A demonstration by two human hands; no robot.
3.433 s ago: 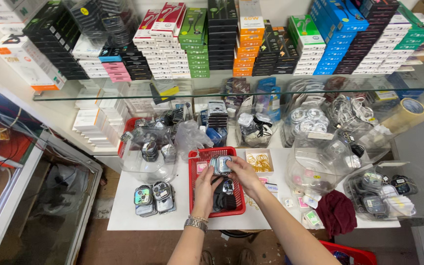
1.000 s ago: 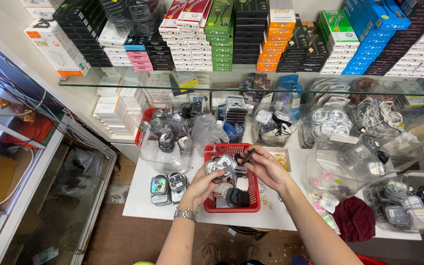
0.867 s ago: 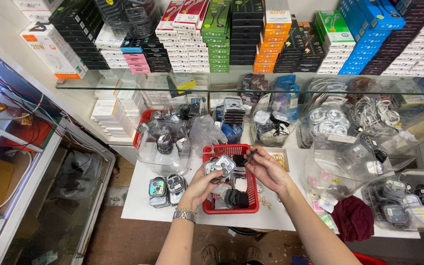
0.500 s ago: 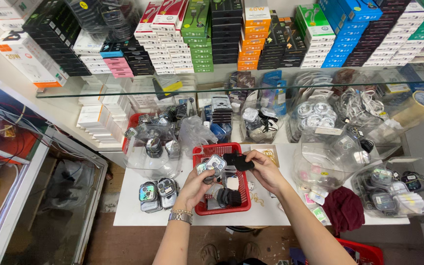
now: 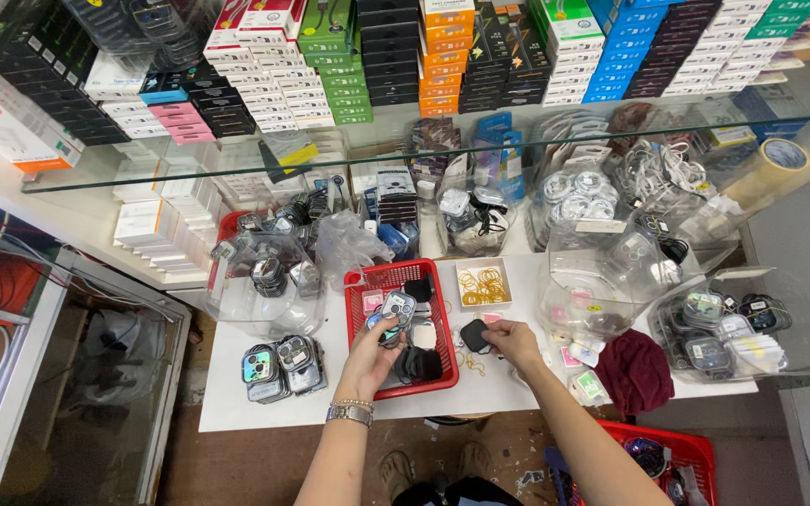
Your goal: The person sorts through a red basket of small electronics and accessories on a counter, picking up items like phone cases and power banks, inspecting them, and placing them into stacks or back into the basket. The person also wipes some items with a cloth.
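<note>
My left hand [image 5: 368,360] holds a small stack of clear phone cases [image 5: 392,312] with camera cut-outs above the red plastic basket [image 5: 449,330]. The basket lies on the white table [image 5: 236,412] and has black and white small items in it. My right hand [image 5: 512,343] is just right of the basket, over the table, and grips a small black item [image 5: 473,334]. A metal watch sits on my left wrist.
A stack of phone cases [image 5: 282,367] lies left of the basket. A small box of yellow rubber bands [image 5: 483,283] is behind it. Clear tubs [image 5: 602,281] of accessories, a dark red cloth [image 5: 635,371], a glass shelf and stacked boxes [image 5: 424,56] surround the table.
My right hand has moved from over the basket to its right side with the black item. My left hand has stayed over the basket with the cases.
</note>
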